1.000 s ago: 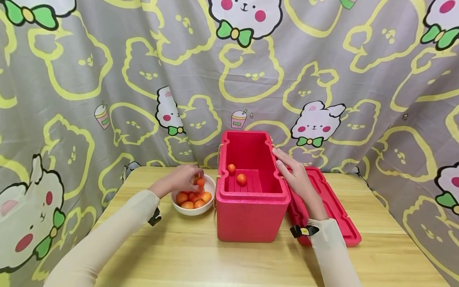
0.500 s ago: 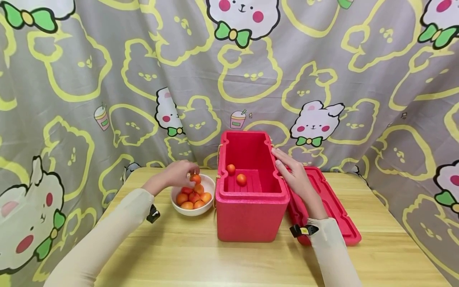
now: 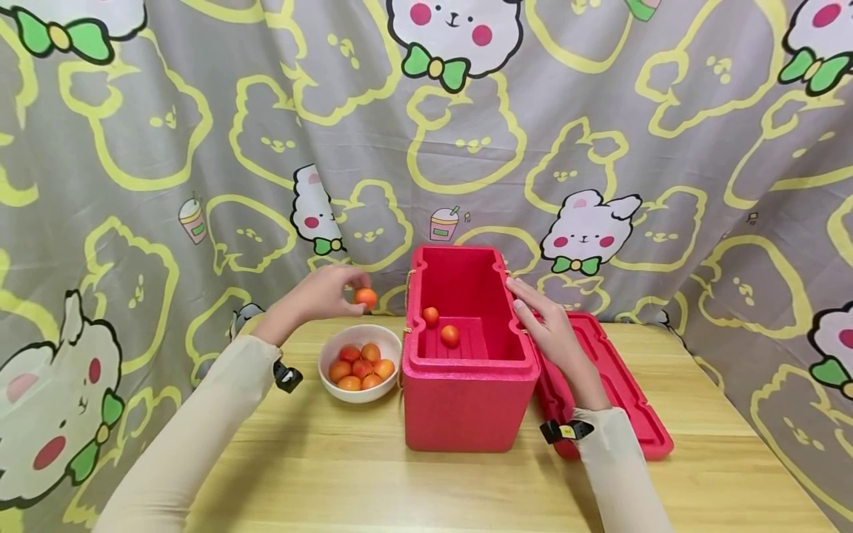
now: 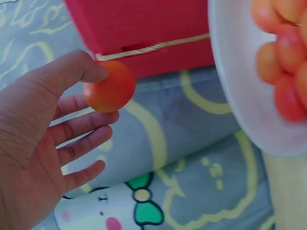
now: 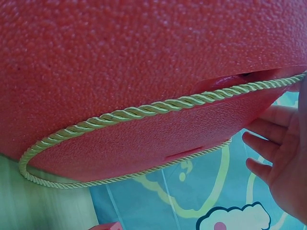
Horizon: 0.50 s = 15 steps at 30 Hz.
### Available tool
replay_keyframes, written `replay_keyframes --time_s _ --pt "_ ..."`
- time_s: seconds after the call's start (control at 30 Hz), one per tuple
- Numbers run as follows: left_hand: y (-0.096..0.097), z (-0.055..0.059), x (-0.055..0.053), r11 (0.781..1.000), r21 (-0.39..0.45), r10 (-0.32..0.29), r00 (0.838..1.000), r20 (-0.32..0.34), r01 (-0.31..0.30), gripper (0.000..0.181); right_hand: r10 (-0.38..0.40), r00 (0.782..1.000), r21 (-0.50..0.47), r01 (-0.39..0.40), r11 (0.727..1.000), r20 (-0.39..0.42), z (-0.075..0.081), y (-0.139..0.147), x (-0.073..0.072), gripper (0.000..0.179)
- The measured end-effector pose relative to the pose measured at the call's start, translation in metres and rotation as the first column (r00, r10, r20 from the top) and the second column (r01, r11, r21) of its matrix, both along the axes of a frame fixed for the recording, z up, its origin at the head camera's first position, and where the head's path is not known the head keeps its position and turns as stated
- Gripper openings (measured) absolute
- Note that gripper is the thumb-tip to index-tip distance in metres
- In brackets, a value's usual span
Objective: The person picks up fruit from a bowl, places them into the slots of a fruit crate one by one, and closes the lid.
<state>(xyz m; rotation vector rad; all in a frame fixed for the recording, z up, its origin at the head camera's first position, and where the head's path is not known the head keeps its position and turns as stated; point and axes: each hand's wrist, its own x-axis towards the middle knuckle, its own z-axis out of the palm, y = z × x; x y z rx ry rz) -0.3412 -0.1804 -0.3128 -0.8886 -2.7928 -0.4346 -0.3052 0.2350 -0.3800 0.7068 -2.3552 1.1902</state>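
In the head view my left hand [image 3: 326, 292] is raised over the far side of a white bowl [image 3: 326, 377]. Thumb and fingers pinch a smooth, round orange-red fruit [image 4: 110, 87] like a small tomato; the other fingers spread loosely in the left wrist view. Several similar fruits [image 3: 363, 368] lie in the bowl. To its right stands an uncovered red box [image 3: 460, 411] with two such fruits [image 3: 449, 336] inside. My right hand [image 3: 546, 326] rests along the box's right rim, fingers extended and palm against the outside. Its wrist view shows that side close up.
A red lid [image 3: 626, 385] lies on the wooden table [image 3: 320, 474] right of the box, partly under my right forearm. Twisted gold cord [image 5: 158, 110] loops along the box's side. A patterned curtain [image 3: 373, 133] hangs behind the table.
My left hand has lifted one fruit up out of the bowl and toward the back, clear of the rest. My right hand has stayed on the box's rim.
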Motion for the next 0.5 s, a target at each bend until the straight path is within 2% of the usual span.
replay_keyframes --time_s 0.13,0.27,0.5 --pt "0.005 0.013 0.002 1.0 0.026 0.006 0.999 -0.036 -0.005 0.027 -0.001 1.0 0.005 0.001 1.0 0.002 0.0 0.001 0.0 0.049" --pt "0.014 0.025 0.006 0.998 0.068 0.006 0.999 -0.04 -0.003 0.028 0.001 1.0 0.008 -0.001 1.0 0.003 0.0 0.001 0.001 0.049" --pt "0.03 0.038 0.009 0.991 0.134 -0.009 0.996 -0.09 0.021 0.028 0.006 1.0 0.01 -0.006 1.0 -0.003 0.0 0.001 0.0 0.049"
